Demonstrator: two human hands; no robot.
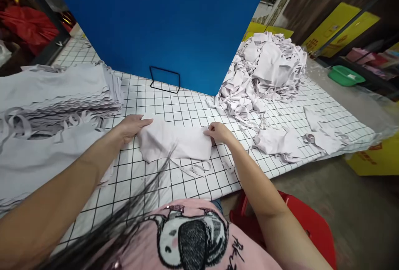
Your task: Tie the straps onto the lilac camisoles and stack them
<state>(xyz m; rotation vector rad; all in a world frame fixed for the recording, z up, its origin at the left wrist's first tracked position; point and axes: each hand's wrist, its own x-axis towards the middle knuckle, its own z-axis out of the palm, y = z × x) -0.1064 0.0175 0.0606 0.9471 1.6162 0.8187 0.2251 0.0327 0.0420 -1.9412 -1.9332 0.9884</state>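
Observation:
A white cloth piece (176, 141) lies spread on the gridded table (174, 108) in front of me. My left hand (131, 126) rests on its left edge, fingers closed on the cloth. My right hand (218, 132) pinches its right edge. Thin white straps (196, 169) trail from the cloth's lower side toward the table's front edge.
A tall stack of flat white cloth (56, 95) fills the left side. A heap of tangled white pieces (264, 70) sits at the back right, with loose pieces (280, 141) nearer. A black wire stand (165, 79) sits by the blue wall. A red stool (299, 216) is below.

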